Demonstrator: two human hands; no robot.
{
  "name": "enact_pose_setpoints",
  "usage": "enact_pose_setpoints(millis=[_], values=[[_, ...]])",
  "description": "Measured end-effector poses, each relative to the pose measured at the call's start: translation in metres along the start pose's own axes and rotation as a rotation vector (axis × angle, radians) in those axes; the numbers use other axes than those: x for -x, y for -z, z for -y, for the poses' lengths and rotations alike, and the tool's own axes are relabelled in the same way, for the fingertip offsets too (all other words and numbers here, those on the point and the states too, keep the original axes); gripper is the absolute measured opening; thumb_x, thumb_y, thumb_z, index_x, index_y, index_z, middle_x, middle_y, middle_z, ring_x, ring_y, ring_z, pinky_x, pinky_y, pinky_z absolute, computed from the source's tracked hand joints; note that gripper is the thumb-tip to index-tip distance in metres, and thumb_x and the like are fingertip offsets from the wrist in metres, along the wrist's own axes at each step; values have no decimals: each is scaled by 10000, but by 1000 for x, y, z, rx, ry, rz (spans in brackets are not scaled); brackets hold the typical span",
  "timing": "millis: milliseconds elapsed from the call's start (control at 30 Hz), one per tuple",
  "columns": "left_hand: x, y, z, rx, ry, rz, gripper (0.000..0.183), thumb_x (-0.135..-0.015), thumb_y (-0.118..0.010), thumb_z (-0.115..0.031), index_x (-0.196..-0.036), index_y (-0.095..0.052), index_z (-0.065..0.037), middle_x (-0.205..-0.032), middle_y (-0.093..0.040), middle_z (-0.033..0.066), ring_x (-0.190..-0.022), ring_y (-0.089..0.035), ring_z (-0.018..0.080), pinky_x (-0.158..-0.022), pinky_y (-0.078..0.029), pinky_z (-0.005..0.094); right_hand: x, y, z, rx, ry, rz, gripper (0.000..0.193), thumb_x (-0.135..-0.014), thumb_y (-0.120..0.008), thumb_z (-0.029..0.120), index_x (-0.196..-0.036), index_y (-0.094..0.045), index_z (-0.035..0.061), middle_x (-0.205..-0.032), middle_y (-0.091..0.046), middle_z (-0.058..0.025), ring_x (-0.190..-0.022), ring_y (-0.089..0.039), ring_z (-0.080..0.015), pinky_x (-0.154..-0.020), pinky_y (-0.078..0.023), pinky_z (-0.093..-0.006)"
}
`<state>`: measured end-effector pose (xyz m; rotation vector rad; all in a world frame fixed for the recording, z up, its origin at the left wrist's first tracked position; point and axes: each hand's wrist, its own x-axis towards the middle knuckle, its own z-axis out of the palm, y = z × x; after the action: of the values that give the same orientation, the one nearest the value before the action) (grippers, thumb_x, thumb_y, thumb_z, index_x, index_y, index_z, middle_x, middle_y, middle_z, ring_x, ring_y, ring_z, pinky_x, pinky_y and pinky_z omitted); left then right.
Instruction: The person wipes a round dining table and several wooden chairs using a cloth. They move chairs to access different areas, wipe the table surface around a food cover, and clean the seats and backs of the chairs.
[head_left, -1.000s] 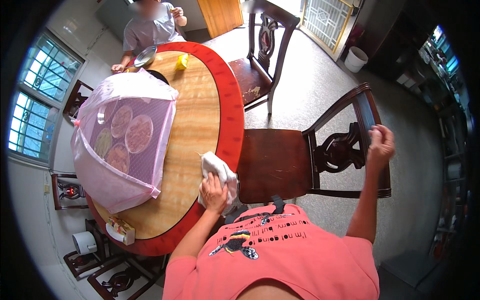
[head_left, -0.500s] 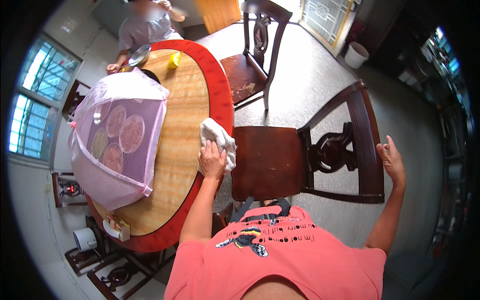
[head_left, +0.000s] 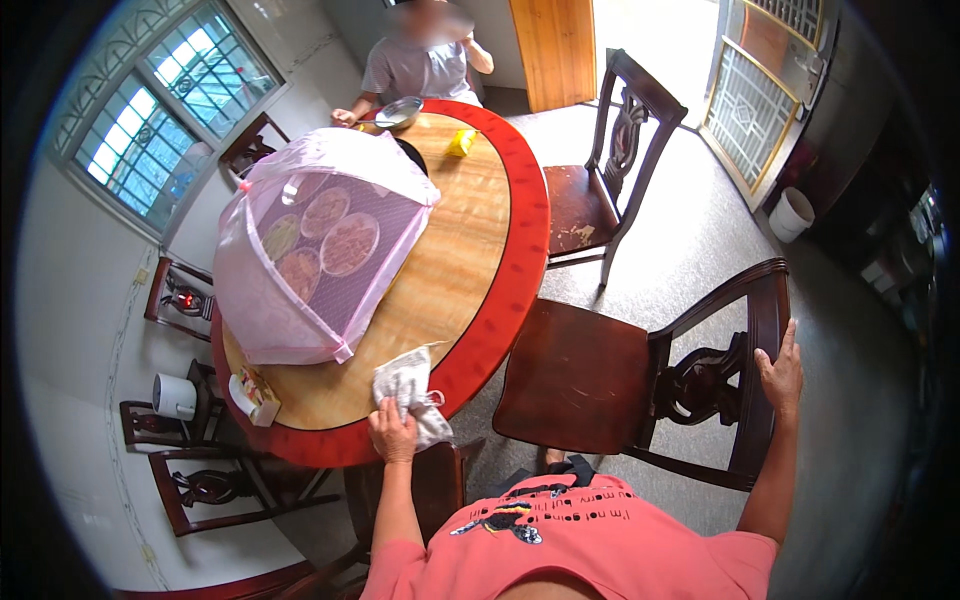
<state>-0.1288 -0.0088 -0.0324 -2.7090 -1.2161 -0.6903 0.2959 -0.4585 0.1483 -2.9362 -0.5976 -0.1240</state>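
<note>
My left hand (head_left: 393,432) presses on a white cloth (head_left: 408,380) at the near right edge of a round table (head_left: 440,285). Its fingers are bunched on the cloth, part of which hangs over the red rim. My right hand (head_left: 782,375) is on the back rail of a dark wooden chair (head_left: 580,372), with the thumb on one side and the fingers along the outer edge. A pink mesh food cover (head_left: 310,250) stands on the table, and several plates of food (head_left: 350,245) show through it.
Across the table sits a person (head_left: 425,70) with one hand by a metal bowl (head_left: 400,112). A yellow packet (head_left: 462,142) and a small box (head_left: 255,395) are on the tabletop. Another chair (head_left: 585,205) stands by the far right side, and a white bucket (head_left: 791,214) beyond it.
My left hand and the cloth have moved along the rim toward the table's near side. My right hand has come onto the chair's back rail. The view has turned.
</note>
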Motion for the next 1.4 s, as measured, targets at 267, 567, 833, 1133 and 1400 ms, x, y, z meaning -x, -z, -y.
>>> enact_pose_setpoints(millis=[267, 567, 833, 1133, 1400], values=[[65, 30, 39, 1843, 1279, -369, 434, -796, -549, -245, -1150, -558, 6, -1103, -615, 133, -938, -613, 242, -796, -501, 354, 10, 4, 2, 117, 129, -199, 838, -769, -663, 333, -1391, -223, -14, -999, -565, -300, -892, -589, -431, -765, -483, -465], [134, 116, -159, 2582, 716, -94, 348, -944, -359, -386, -827, -478, -81, -819, -492, 62, -799, -475, 235, -792, -435, 433, -1, 3, 5, -9, -235, -22, 833, -731, -642, 413, -1367, -256, 39, -1119, -564, -274, -1034, -571, -399, -857, -471, -485], [180, 182, -171, 2880, 742, 119, 399, -933, -307, -462, -1049, -509, -138, -1097, -522, 43, -1047, -485, 206, -963, -361, 384, 2, 3, 3, -164, -292, -100, 712, -746, -643, 343, -1292, -363, -20, -1190, -503, -257, -1054, -546, -372, -880, -470, -428], [254, 191, -191, 2667, 593, 207, 420, -910, -326, -501, -852, -525, -136, -902, -572, 37, -889, -521, 193, -843, -424, 368, 50, -45, 48, -258, 569, -52, 630, -765, -679, 247, -1285, -417, 6, -1254, -459, -196, -1114, -474, -358, -924, -417, -402], [331, 231, -245, 887, 143, 50, 523, -814, -554, -370, -1182, -501, -2, -1191, -508, 146, -1107, -473, 279, -950, -370, 376, 340, -114, 64, -1558, 230, 1638, 706, -905, -470, 472, -1409, -206, 54, -1339, -373, -143, -1150, -443, -280, -966, -384, -391]])
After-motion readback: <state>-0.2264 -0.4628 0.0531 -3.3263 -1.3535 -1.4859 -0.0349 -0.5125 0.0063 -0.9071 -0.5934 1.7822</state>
